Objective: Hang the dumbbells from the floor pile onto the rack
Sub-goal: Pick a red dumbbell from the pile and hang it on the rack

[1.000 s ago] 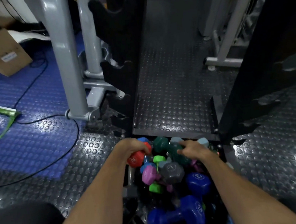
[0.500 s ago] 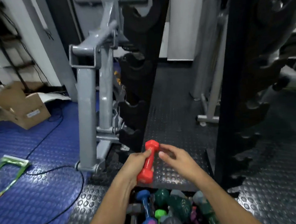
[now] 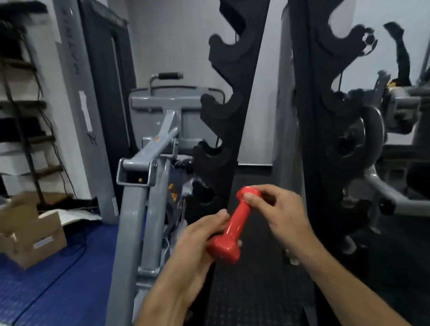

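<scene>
The left hand [image 3: 203, 239] grips the low near end of a red dumbbell [image 3: 232, 228]; its long axis tilts up and away to the right, where the right hand [image 3: 278, 209] pinches the top, between the black rack [image 3: 233, 124] uprights.

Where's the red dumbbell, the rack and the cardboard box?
Dumbbell [image 3: 236, 220]: head view, middle of its handle.
Rack [image 3: 245, 62]: head view, left black upright beside its hooks.
Box [image 3: 39, 241]: head view, front side by the label.
</scene>
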`<state>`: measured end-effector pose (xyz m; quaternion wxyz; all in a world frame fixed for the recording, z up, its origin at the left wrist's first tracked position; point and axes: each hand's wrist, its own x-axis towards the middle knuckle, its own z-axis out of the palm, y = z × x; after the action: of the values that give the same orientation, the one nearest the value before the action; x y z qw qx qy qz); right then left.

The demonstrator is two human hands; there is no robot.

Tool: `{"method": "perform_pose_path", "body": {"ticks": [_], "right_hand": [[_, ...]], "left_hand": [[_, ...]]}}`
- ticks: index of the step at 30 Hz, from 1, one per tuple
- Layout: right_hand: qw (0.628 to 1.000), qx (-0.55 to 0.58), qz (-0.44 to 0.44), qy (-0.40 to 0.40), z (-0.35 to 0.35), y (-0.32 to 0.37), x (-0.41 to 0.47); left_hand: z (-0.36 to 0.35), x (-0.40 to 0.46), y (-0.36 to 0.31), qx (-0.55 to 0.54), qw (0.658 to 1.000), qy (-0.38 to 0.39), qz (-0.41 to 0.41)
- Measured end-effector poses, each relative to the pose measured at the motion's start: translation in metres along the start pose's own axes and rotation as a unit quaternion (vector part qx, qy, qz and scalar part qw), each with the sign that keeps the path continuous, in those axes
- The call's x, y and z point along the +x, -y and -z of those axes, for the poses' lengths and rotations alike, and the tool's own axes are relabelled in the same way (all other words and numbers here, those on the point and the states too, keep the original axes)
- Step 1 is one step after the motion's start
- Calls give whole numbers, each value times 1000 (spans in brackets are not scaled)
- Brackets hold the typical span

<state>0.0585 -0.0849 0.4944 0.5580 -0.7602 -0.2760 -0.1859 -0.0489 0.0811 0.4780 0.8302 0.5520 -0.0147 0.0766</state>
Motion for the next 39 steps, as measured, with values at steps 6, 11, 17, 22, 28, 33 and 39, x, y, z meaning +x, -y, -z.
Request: {"method": "perform_pose_path", "body": {"ticks": [6,11,17,22,28,33,39], "right_hand": [[997,-38,50,-42,27,70,50],[995,-15,74,-68,43,114,85],[990,8,96,-99,58,163,124],[982,-13,106,-156,61,186,141],[999,10,35,-24,47,179,156],[997,-34,49,-54,36,165,166],[996,-61,48,-50,34,157,173]], "left_hand": [[-17,-9,-45,47,986,56,-152],[-44,2,-78,62,958,21,-278],[-82,5,-129,40,937,-13,-346],[-99,0,-170,50,916,-64,-392],[-103,7,-213,156,876,-147,-432],[-107,40,-244,265,840,-189,-435],[-117,79,-251,333,821,-205,-417]]}}
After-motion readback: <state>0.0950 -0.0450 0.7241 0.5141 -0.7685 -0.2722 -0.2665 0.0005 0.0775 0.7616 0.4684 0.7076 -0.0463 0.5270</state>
